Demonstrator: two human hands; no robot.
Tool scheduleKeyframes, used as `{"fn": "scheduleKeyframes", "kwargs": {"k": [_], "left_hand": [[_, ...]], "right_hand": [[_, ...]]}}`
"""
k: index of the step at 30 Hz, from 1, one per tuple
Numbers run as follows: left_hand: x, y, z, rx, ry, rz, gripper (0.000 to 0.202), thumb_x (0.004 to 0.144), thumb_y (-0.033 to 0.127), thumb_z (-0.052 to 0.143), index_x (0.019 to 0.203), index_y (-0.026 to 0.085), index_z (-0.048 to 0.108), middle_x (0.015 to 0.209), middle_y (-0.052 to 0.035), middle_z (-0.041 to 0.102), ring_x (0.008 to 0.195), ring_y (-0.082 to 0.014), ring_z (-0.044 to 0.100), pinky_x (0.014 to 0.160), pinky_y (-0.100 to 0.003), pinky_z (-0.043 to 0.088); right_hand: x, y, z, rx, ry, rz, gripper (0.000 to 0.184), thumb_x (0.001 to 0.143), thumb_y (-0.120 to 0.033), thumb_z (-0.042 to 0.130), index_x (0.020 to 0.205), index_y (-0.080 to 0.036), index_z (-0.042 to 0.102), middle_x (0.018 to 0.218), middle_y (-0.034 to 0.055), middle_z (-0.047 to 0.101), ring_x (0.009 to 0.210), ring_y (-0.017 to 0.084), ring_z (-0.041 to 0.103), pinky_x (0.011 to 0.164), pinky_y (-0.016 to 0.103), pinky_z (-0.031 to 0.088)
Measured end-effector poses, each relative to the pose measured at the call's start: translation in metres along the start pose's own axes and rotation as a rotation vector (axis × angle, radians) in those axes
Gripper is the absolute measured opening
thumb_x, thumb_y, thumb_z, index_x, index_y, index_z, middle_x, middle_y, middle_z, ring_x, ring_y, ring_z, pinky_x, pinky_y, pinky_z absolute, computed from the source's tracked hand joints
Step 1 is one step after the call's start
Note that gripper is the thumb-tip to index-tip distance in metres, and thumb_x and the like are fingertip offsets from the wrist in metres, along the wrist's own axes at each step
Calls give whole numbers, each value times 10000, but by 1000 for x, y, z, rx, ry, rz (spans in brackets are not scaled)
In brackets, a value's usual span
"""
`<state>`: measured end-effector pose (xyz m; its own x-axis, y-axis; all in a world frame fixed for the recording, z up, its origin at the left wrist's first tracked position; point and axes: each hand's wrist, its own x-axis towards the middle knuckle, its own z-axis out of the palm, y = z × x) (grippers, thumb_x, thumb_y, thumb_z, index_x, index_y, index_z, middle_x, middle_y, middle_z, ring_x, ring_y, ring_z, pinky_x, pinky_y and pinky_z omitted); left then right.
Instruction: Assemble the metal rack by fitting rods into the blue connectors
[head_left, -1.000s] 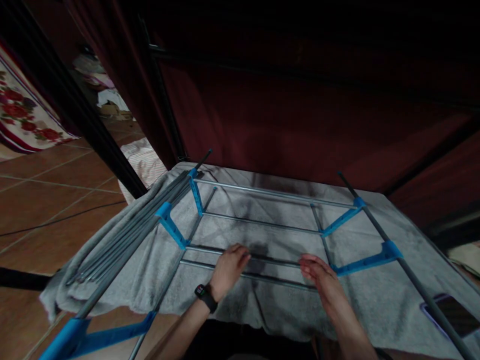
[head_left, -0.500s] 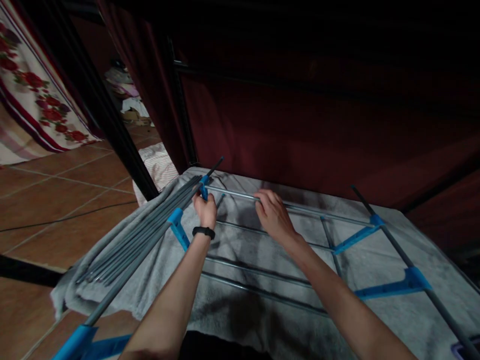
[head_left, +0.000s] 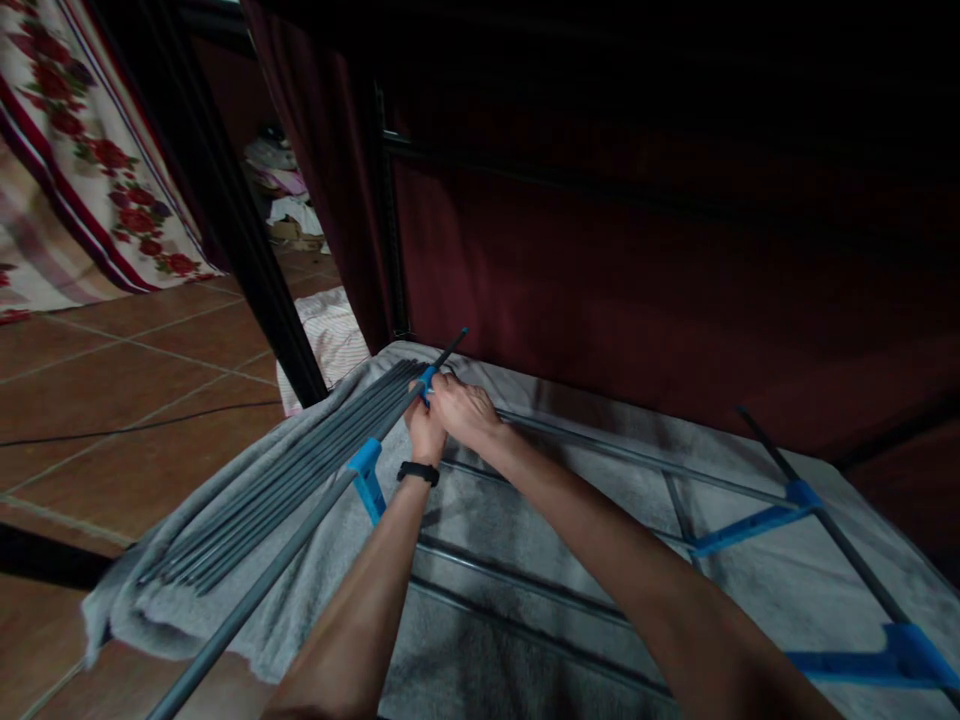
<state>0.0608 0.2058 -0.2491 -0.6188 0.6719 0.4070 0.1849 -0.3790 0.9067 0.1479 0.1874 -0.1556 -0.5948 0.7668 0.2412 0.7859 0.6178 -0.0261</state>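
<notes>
Left grip (head_left: pixel 427 428) beside gray rods (head_left: pixel 294 475)

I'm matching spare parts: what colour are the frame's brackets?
The brackets are blue, clearest in the head view.

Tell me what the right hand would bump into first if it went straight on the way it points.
The right hand would most likely meet the blue plastic bracket by its fingertips. The left hand is so close it might come first; overlap hides depth.

Dim light; brown tiled floor (head_left: pixel 187 350); dark red curtain (head_left: pixel 525 270).
</notes>
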Motion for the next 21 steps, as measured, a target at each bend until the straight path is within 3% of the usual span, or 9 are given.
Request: {"fn": "scheduleKeyframes", "kwargs": {"k": [7, 15, 21], "left_hand": [[-1, -1, 0, 162, 31, 130, 107, 845, 249, 463, 743, 218, 452, 681, -3, 501, 690, -176, 508, 746, -324, 455], [0, -3, -2, 171, 31, 105, 73, 808, 228, 463, 736, 219, 456, 676, -1, 494, 692, -178, 516, 728, -308, 455], [-2, -3, -1, 184, 6, 96, 164, 835, 223, 457, 676, 225, 416, 653, -5, 475, 696, -184, 521, 734, -316, 458]], "right_hand": [[-2, 7, 4, -39, 15, -84, 337, 1034, -251, 240, 1145, -163, 545, 1125, 112, 671, 891, 227, 687, 759, 364, 529], [-2, 9, 7, -34, -6, -75, 355, 1034, -240, 259, 1166, -163, 579, 1158, 116, 672, 931, 218, 679, 793, 351, 517], [1, 10, 4, 44, -24, -60, 366, 1039, -314, 301, 1157, -166, 615, 1131, 111, 698, 939, 218, 680, 797, 337, 507]]}}
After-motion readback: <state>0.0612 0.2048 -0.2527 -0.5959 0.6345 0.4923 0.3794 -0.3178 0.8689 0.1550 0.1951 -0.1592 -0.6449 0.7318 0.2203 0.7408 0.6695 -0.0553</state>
